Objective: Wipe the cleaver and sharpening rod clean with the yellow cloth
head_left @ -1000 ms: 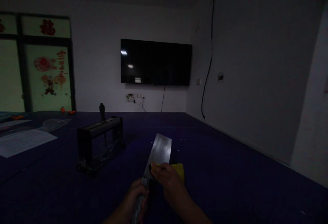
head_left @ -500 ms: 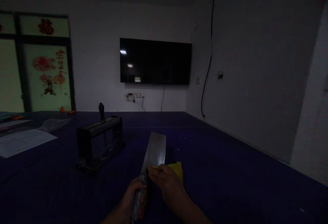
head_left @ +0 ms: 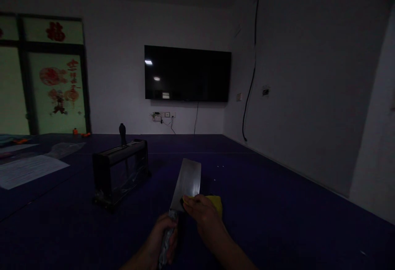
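A cleaver [head_left: 187,179] with a broad grey blade points away from me, tilted slightly to the right. My left hand [head_left: 162,235] is wrapped round its pale, patterned handle. My right hand [head_left: 205,216] is closed on a yellow cloth [head_left: 217,204] and presses it against the blade's right side near the handle. Part of the cloth hangs out beyond the right hand; the rest is hidden under the fingers. To the left of the cleaver stands a black knife block [head_left: 121,154] with see-through sides, and one black-handled knife [head_left: 122,132] stands up in it.
The dark blue tabletop [head_left: 277,220] stretches to the walls. Printed paper [head_left: 31,170] and a clear plastic bag [head_left: 65,150] lie at the left, with small orange items [head_left: 85,134] beyond. A few white specks [head_left: 220,166] dot the surface. A television [head_left: 187,73] hangs on the far wall.
My right hand and the yellow cloth have shifted slightly right and up along the blade. The cleaver has moved a touch to the right. The left hand keeps its grip.
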